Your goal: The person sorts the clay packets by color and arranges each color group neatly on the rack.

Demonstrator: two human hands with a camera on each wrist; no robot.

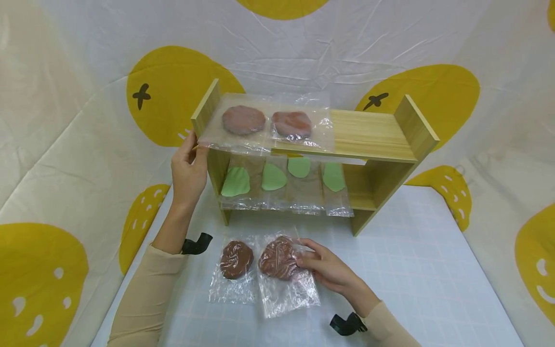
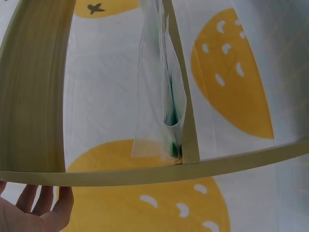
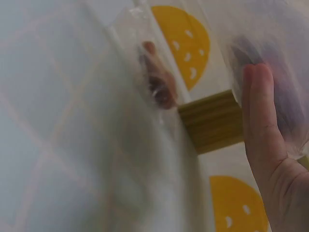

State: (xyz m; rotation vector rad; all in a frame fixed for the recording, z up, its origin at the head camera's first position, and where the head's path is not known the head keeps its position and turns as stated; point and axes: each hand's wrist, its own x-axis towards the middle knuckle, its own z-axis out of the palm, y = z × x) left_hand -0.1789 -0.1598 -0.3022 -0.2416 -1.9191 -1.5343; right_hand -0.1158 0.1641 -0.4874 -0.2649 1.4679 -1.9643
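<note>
My right hand (image 1: pixel 334 270) pinches a clear plastic bag (image 1: pixel 288 299) holding a flat, brown clay-like disc (image 1: pixel 279 258); in the right wrist view its fingers (image 3: pixel 263 111) lie against the bag. Just left of it, a second clear bag (image 1: pixel 231 291) with a darker brown disc (image 1: pixel 236 260) lies on the table. My left hand (image 1: pixel 188 168) is at the upper left of a small wooden shelf (image 1: pixel 368 132), beside a corner of a bag. In the left wrist view its fingertips (image 2: pixel 60 195) touch the outer face of the shelf's side panel (image 2: pixel 125 177).
Two bags with reddish discs (image 1: pixel 244 120) lie side by side on the top board, overhanging its front. Several bags with green pieces (image 1: pixel 274 177) line the lower board. The shelf stands on a pale checked table (image 1: pixel 412 270), before a white cloth (image 1: pixel 303 53) with yellow shapes.
</note>
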